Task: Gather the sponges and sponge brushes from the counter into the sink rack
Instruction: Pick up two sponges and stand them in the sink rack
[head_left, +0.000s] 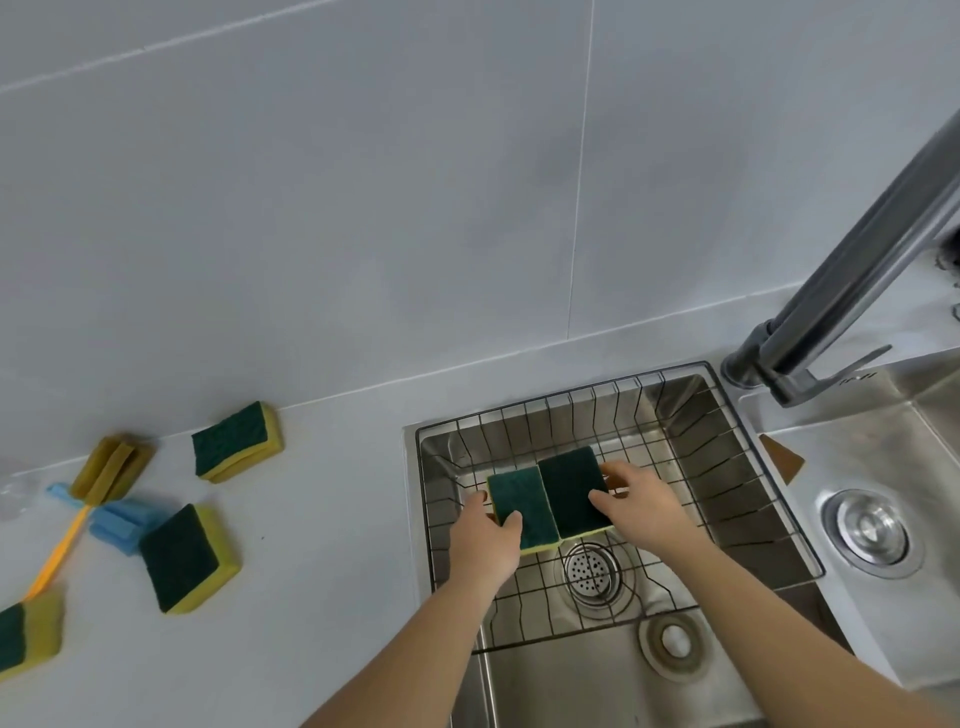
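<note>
1. I have both hands down inside the sink rack, the wire basket that sits in the left basin. I'll place everything else relative to it.
2. My left hand grips the smaller sponge, thumb curled over its near edge, with the fingers hidden underneath.
3. My right hand holds the larger sponge by its right edge, thumb on the green top and fingers at the far corner.
4. The two sponges lie side by side, touching, green faces up, low over the rack's floor. I cannot tell whether they rest on the wires yet.
5. I judge these two are as good as delivered once I let go.
6. What is left sits on the tabletop, all left of the rack: one sponge by the wall, one nearer me, and one at the picture's left edge.
7. Two sponge brushes also remain there, well left of the rack: an olive-headed brush and a blue-headed brush, lying crossed.
8. So roughly two of seven items are in, and five are still to fetch.
</note>
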